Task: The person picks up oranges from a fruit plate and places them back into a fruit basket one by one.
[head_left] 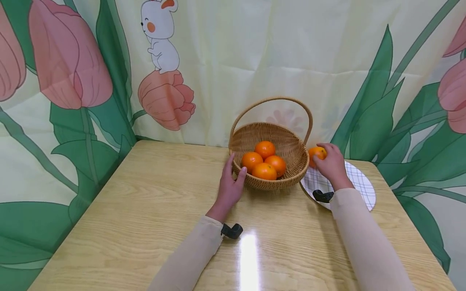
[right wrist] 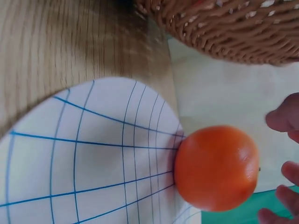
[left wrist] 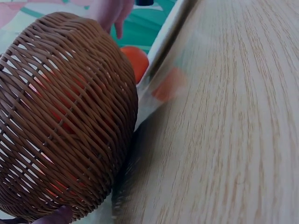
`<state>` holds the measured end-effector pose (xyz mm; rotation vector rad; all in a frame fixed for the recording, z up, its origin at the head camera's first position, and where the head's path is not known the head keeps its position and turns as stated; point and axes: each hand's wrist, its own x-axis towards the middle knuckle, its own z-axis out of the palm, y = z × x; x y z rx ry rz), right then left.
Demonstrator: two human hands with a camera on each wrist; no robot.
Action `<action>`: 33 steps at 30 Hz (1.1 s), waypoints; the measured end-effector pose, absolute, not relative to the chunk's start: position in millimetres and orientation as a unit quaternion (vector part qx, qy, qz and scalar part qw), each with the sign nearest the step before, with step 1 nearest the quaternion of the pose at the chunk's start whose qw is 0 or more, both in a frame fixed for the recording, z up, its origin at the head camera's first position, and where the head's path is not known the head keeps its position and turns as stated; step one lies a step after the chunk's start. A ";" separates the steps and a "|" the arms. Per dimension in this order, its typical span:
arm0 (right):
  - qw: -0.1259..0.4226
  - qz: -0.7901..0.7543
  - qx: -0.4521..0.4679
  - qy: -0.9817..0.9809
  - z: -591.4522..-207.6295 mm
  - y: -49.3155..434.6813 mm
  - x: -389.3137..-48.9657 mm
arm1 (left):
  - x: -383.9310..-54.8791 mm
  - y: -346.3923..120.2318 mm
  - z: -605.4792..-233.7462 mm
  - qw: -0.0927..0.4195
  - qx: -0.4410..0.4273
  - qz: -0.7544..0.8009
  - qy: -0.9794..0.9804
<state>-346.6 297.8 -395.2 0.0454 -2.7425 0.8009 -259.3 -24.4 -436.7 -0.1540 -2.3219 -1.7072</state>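
Observation:
In the head view a wicker basket (head_left: 276,184) with an arched handle stands at the back of the table, holding several oranges (head_left: 265,171). My left hand (head_left: 230,188) touches the basket's left side, its thumb and fingers spread along the outside. The thumb shows low against the weave (left wrist: 70,116) in the left wrist view. Right of the basket, my right hand (head_left: 333,165) is around a single orange (head_left: 317,155) at the far edge of a blue-checked white plate (head_left: 358,190). The right wrist view shows that orange (right wrist: 217,168) with the fingers (right wrist: 285,119) apart from it.
A wooden table (head_left: 164,202) carries everything, its back edge close to a curtain (head_left: 225,60) printed with tulips and a rabbit. The basket's handle (head_left: 271,99) rises in front of this curtain. The plate lies near the table's right back corner.

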 end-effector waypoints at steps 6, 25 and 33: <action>0.071 0.271 0.011 -0.960 -397.7 303.2 -353.4 | -259.8 -23.4 -435.0 0.122 -0.051 -0.589 -0.797; 0.056 0.284 -0.017 -0.957 -416.2 307.4 -360.2 | -260.6 -22.4 -439.7 0.126 -0.038 -0.579 -0.805; 0.061 0.275 -0.011 -0.959 -415.3 307.5 -356.4 | -259.9 -23.2 -438.0 0.135 -0.038 -0.574 -0.807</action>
